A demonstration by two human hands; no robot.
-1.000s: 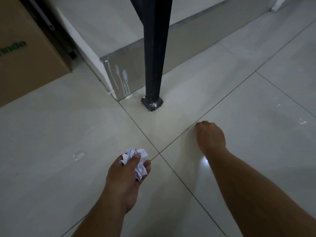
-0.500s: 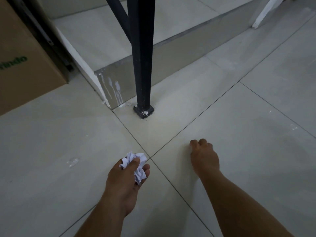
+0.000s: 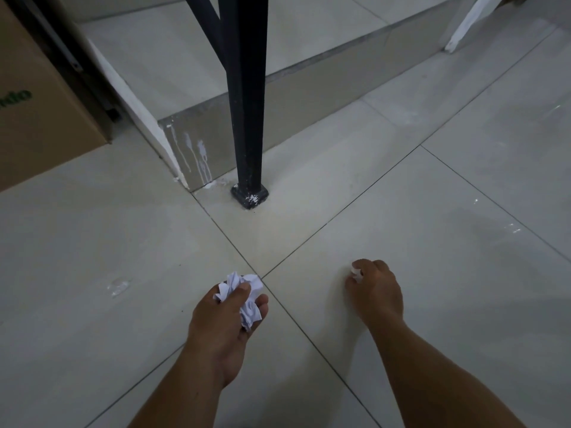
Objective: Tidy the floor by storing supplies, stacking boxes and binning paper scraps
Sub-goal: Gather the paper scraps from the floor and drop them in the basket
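Observation:
My left hand (image 3: 225, 316) grips a crumpled wad of white paper (image 3: 244, 296) low in the middle of the view, thumb across the top. My right hand (image 3: 375, 291) is to its right over the tiled floor, fingers curled round a small white scrap (image 3: 356, 273) that shows between the fingertips.
A black metal post (image 3: 247, 112) with a square foot stands straight ahead beside a raised tiled step (image 3: 324, 78). A brown cardboard box (image 3: 37, 118) with green lettering stands at the far left. A white leg (image 3: 463, 26) slants at the top right. A pale smear (image 3: 119, 285) marks the floor.
My right hand has drawn back from the floor near the post toward me and now holds a small white scrap. The left hand keeps its paper wad.

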